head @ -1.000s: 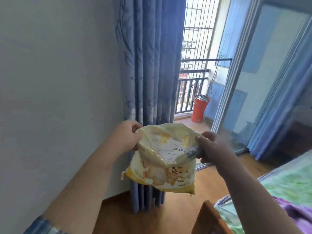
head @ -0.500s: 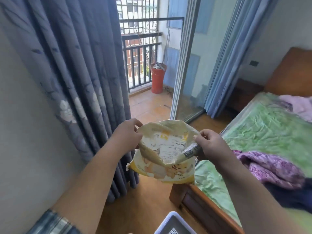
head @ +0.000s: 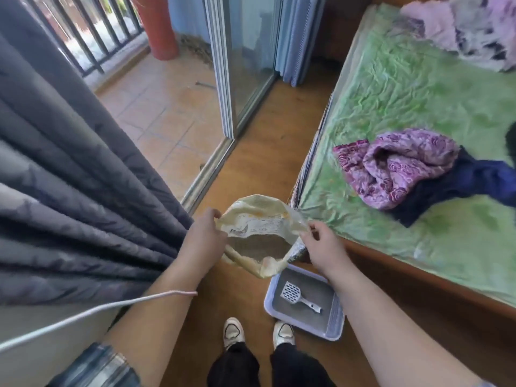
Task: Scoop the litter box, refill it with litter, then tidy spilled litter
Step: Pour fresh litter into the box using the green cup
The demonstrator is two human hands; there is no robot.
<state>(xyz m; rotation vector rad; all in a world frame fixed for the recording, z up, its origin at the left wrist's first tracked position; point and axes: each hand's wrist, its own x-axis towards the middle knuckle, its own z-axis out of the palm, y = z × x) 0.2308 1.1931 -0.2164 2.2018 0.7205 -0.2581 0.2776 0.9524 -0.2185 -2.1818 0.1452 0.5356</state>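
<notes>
A yellow litter bag (head: pixel 258 219) hangs open in front of me, with grey litter (head: pixel 258 245) visible inside. My left hand (head: pixel 202 238) grips the bag's left edge and my right hand (head: pixel 324 247) pinches its right edge, holding the mouth apart. Below and to the right, on the wooden floor, sits a pale purple litter box (head: pixel 272 308) holding grey litter. A grey slotted scoop (head: pixel 297 296) lies inside the box on the litter. The bag hovers above the box's far left corner.
A bed with a green sheet (head: pixel 405 113) and a purple blanket (head: pixel 391 163) fills the right side, its wooden frame (head: pixel 418 280) close to the box. Dark curtains (head: pixel 69 191) hang at left. A glass sliding door (head: pixel 245 65) and a tiled balcony lie ahead. My shoes (head: pixel 234 331) stand beside the box.
My view has tilted down from the window to the floor, bringing the litter box and scoop into sight. Both hands kept hold of the bag, whose mouth is now spread wider.
</notes>
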